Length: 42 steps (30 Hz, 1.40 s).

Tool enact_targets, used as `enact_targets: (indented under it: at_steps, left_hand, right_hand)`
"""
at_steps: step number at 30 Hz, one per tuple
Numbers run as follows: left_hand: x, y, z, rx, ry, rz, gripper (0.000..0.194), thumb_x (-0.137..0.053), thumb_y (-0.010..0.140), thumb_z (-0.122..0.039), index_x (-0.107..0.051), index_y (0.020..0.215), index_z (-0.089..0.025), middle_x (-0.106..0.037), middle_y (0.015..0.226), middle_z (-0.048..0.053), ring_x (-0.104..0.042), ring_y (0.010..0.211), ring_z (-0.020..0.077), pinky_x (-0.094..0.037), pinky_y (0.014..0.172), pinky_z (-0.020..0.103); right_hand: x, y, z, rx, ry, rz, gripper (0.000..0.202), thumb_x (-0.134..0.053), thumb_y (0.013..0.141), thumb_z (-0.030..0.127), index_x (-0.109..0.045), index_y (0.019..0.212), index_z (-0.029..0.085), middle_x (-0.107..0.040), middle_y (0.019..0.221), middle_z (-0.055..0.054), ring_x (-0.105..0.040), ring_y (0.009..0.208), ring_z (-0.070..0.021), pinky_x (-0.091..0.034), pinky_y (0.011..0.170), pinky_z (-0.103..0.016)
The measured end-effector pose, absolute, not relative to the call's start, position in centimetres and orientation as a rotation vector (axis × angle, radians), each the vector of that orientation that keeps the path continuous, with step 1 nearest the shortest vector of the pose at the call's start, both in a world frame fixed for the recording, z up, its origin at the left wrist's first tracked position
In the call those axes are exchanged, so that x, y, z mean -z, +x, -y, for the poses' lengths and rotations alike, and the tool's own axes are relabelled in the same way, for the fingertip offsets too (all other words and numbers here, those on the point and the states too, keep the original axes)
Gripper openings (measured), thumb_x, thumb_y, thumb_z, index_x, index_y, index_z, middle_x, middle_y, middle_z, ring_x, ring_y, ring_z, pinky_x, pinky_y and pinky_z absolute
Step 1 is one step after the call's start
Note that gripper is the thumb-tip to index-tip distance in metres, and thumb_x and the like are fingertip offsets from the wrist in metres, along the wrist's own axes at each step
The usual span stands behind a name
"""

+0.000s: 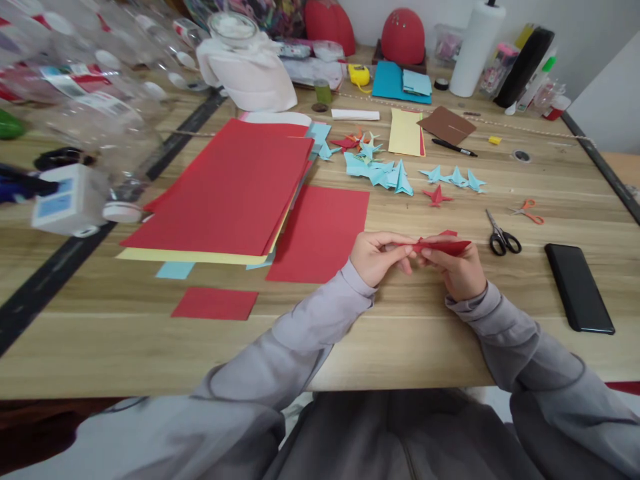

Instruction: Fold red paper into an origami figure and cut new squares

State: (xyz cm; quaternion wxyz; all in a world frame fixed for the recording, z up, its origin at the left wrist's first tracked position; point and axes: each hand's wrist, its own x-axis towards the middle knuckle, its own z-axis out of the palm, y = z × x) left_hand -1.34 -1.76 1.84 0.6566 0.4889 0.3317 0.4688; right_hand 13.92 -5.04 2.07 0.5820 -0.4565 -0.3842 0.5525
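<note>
A small folded piece of red paper (453, 247) is held above the table between my two hands. My left hand (379, 257) pinches its left end, fingers closed. On the other side, my right hand (460, 270) grips it with thumb and fingers pressed together. The fingertips of both hands nearly meet at its middle. Just left of my left hand lies a flat red sheet (320, 233). Beyond the hands sits a small red folded paper figure (437, 195), with light blue folded figures (457, 177) behind it.
A big stack of red paper (230, 190) lies left, a small red rectangle (215, 303) nearer me. Black scissors (501, 239), orange scissors (529, 211) and a phone (579, 287) are at right. Plastic bottles (95, 113) crowd the far left; a white bottle (477, 50) stands at the back.
</note>
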Motion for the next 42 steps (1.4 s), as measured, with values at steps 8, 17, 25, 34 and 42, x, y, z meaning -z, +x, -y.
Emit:
enact_targets:
  at_steps: [8,17,25,34,42]
  left_hand:
    - [-1.87,-1.38,1.84,-1.004,0.961,-0.731,0.027,-0.075,0.061,-0.026,-0.073,0.083,-0.01,-0.071,0.064,0.004,-0.062,0.043,0.0132,-0.055,0.047,0.027]
    - [-2.17,-1.57,1.66,-0.981,0.91,-0.73,0.022,-0.07,0.06,-0.02,-0.073,0.078,-0.01,-0.07,0.061,0.005,-0.063,0.043,0.014,-0.054,0.047,0.026]
    - [-2.23,-1.56,1.77,-0.964,0.863,-0.7,0.02,-0.064,0.06,-0.018,-0.073,0.075,-0.008,-0.07,0.06,0.007,-0.064,0.044,0.0189,-0.055,0.047,0.032]
    - [-1.9,-1.66,1.68,-1.038,0.959,-0.714,0.022,-0.072,0.061,-0.021,-0.073,0.08,-0.011,-0.071,0.064,0.005,-0.063,0.043,0.014,-0.055,0.046,0.027]
    - [-2.04,-1.63,1.72,-1.043,0.955,-0.734,0.02,-0.071,0.062,-0.022,-0.073,0.078,-0.01,-0.071,0.063,0.005,-0.062,0.043,0.013,-0.054,0.046,0.026]
  right_hand:
    - [-2.36,13.98,4.94,-1.295,-1.096,0.839,0.016,-0.082,0.056,0.021,-0.076,0.07,0.019,-0.072,0.065,-0.001,-0.061,0.05,-0.0107,-0.052,0.05,-0.024]
    - [-1.84,14.36,5.08,-1.317,-1.066,0.923,0.018,-0.079,0.062,0.023,-0.076,0.08,0.018,-0.072,0.064,-0.001,-0.063,0.05,-0.0125,-0.052,0.049,-0.026]
    - [-1.94,14.07,5.09,-1.27,-1.053,0.88,0.012,-0.078,0.059,0.016,-0.076,0.069,0.021,-0.071,0.061,0.0,-0.062,0.048,-0.0122,-0.05,0.045,-0.025]
    - [-2.28,14.22,4.93,-1.289,-1.077,0.811,0.012,-0.079,0.056,0.017,-0.074,0.067,0.019,-0.07,0.058,-0.001,-0.06,0.045,-0.0116,-0.047,0.042,-0.023]
    - [-2.08,14.31,4.95,-1.292,-1.068,0.839,0.013,-0.08,0.058,0.018,-0.075,0.07,0.019,-0.07,0.06,-0.001,-0.061,0.046,-0.0112,-0.048,0.043,-0.023]
